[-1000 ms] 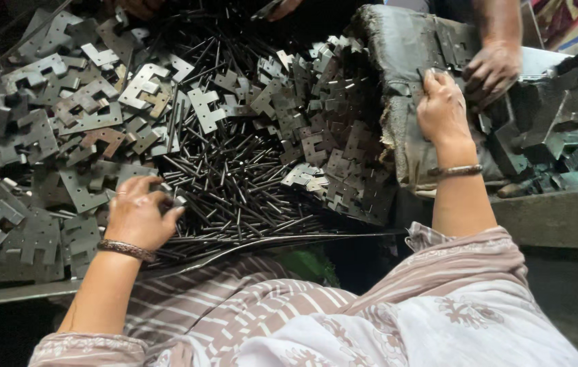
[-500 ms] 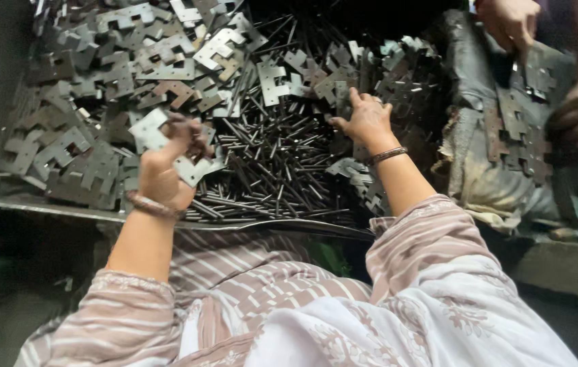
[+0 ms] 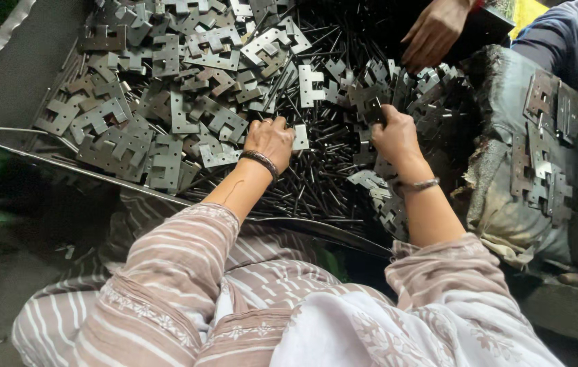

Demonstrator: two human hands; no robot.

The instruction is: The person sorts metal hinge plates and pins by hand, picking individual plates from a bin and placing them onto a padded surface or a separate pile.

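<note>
Sorting through: a heap of flat grey stamped-metal hinge plates (image 3: 167, 129) and thin dark steel pins (image 3: 316, 183), both hands sunk into it.
Left hand (image 3: 270, 139): curled knuckles-up on the heap, fingers bent down over a pale notched metal plate (image 3: 300, 137) that shows at its fingertips; it looks closed on that plate, though the palm side is hidden.
Left wrist: a dark bangle (image 3: 260, 162) sits just behind the hand.
Right hand (image 3: 394, 136): fingers folded round a dark notched plate (image 3: 374, 109) at the upper edge of the pin pile; the grip seems pinched shut on it.
Right wrist: a thin silvery bracelet (image 3: 419, 184).
Where the work lies: the pins lie in the middle of a shallow metal tray (image 3: 4, 139), between the two hands and under them; the plates ring them on the left and at the top.
Step in hand: picking, as I judge it; each hand has settled on one plate and neither has lifted clear of the heap.
Next move calls for: pulling each plate free without dragging loose pins along, since pins lie across and under the plates; a lift straight up looks cleaner than a slide.
Risk: sharp stamped edges and pin ends crowd both sets of fingers.
Others nearby: a second person's hand (image 3: 433, 30) reaches into the far side of the heap, well apart from both hands.
Right side: a worn grey padded block (image 3: 506, 129) carries more plates (image 3: 540, 163) laid flat on it.
</note>
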